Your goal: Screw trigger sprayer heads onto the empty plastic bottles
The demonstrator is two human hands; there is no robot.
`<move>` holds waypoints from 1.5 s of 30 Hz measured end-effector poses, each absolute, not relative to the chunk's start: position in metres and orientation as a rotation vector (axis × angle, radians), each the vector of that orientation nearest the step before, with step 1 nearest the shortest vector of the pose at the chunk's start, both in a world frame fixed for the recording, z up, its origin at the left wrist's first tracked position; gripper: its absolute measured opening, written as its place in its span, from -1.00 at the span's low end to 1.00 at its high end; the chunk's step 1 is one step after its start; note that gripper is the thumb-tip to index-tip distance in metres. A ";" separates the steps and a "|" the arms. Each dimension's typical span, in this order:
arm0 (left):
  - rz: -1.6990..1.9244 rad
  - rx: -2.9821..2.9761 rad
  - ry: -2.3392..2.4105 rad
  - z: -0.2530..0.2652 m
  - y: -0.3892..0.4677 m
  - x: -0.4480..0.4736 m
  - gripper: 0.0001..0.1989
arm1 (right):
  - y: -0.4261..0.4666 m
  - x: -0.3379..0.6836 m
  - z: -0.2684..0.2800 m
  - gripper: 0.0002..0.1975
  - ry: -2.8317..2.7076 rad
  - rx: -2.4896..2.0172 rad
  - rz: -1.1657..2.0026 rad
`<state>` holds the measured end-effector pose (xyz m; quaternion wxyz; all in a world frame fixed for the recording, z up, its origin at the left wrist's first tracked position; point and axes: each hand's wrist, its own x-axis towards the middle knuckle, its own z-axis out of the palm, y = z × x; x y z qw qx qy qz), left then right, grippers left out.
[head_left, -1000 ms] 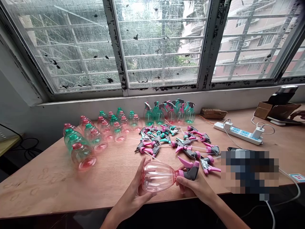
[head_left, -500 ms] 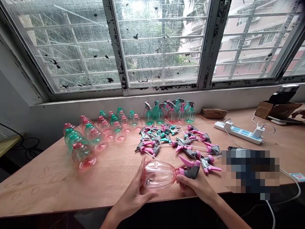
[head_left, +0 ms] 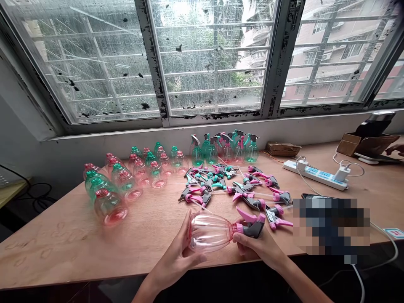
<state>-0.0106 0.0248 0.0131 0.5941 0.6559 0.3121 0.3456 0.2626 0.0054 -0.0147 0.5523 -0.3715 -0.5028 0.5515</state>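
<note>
A clear pink spray bottle lies sideways in the air above the table's front edge, its base to the left. My left hand is wrapped around the base end, thumb below and fingers behind. At the neck, my right hand grips the pink collar of a grey and pink trigger sprayer, which sits on the bottle's mouth. Some right-hand fingers are hidden behind the sprayer. Just beyond the bottle lies a pile of loose trigger sprayers in grey, pink and teal, with thin tubes.
Open pink and green bottles stand at the left. Several bottles with sprayers stand by the wall. On the right are a power strip, a brown box, a blurred-out patch, cables, and another person's hand at the edge.
Almost nothing differs. Both hands keep their grip on the bottle and sprayer, with only a very slight shift.
</note>
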 end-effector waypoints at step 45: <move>0.840 1.563 0.731 0.017 0.023 -0.012 -0.05 | 0.006 0.261 -0.012 -0.57 -1.116 -0.916 1.321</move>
